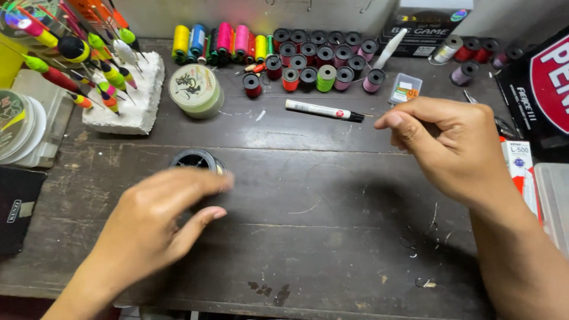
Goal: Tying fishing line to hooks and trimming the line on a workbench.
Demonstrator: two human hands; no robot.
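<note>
Left hand (pixel 155 222), blurred, fingers loosely spread over round black plastic spool (pixel 197 160) near-left on scuffed dark wooden table (pixel 332 237); contact unclear. Right hand (pixel 453 148) pinched shut; contents indiscernible. Slim white marker (pixel 323 110) farther back.

Dark scratched wooden table (pixel 332 195), pale wall (pixel 249 13) behind

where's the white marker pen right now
In the head view the white marker pen lies flat on the dark table, centre-back, just below the rows of thread spools and left of the right hand.
</note>
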